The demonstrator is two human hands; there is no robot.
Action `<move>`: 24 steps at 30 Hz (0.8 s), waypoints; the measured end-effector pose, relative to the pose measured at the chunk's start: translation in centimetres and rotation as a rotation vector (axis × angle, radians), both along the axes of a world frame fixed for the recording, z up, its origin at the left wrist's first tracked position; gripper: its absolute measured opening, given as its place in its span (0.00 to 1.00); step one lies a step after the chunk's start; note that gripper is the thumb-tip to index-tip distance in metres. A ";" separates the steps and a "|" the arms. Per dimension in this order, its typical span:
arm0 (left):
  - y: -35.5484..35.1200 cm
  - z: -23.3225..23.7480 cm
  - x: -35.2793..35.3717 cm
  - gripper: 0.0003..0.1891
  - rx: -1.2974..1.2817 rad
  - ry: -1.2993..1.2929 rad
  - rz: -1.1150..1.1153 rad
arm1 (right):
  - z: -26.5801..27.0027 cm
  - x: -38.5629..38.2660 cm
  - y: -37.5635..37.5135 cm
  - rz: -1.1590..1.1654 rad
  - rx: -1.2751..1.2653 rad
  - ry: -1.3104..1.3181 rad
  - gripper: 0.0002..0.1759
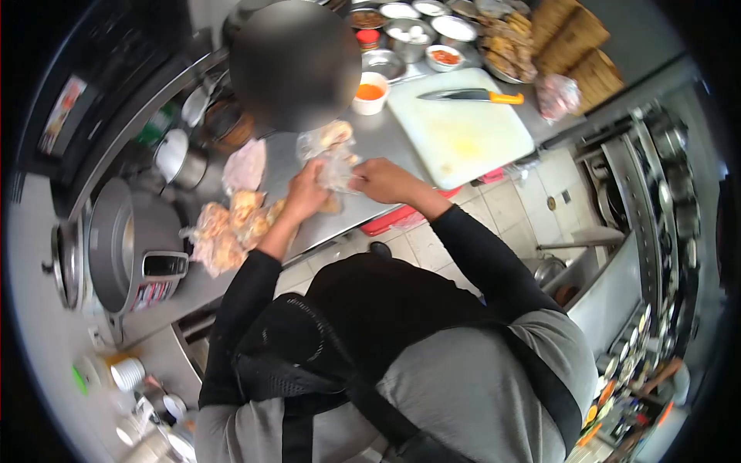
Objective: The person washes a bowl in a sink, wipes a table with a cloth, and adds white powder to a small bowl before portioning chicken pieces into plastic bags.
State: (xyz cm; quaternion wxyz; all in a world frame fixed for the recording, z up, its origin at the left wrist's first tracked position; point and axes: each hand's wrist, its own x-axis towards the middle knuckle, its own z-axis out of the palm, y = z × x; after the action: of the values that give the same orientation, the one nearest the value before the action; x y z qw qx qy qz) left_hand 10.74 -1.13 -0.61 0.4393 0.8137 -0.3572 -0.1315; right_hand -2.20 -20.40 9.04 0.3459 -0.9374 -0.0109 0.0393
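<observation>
Both my hands grip a clear plastic bag (pixel 336 171) above the steel counter's front edge. Pale yellowish pieces that look like raw chicken (pixel 336 135) fill its far end. My left hand (pixel 308 191) is closed around the gathered plastic on the left. On the right, the fingers of my right hand (pixel 384 179) pinch the bag's other side. Several more clear bags of chicken pieces (pixel 231 228) lie beside my left forearm, which partly hides them. Behind them lies a flat, pale pink bag (pixel 245 165).
A white cutting board (pixel 463 127) bears a knife with an orange handle (pixel 471 96). Near it stands a white tub of orange liquid (pixel 370 92). Bowls of ingredients (pixel 409 35) line the back. A grey cooker (pixel 131 247) stands left; a blurred round shape (pixel 296 65) covers the counter's far side.
</observation>
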 end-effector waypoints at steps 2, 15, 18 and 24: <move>0.3 2.0 0.3 0.19 0.157 -0.183 -0.113 | 0.9 0.1 -1.1 -0.027 0.038 -0.090 0.14; -2.2 9.2 -2.8 0.09 -0.590 0.726 0.339 | -8.7 3.6 4.9 -0.054 1.968 0.210 0.05; -0.8 7.1 -3.7 0.09 -0.479 0.525 0.443 | -7.4 2.4 6.5 -0.236 1.233 0.093 0.09; 3.2 1.9 -2.6 0.11 -0.172 -0.191 0.318 | -5.7 2.5 5.2 0.026 -0.085 -0.717 0.13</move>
State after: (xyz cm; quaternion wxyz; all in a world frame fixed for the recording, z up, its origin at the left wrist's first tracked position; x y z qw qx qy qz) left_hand 8.10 2.08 1.27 0.4864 0.8283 -0.2740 0.0480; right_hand 0.26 -15.25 3.31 0.2800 -0.9049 -0.1420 -0.2873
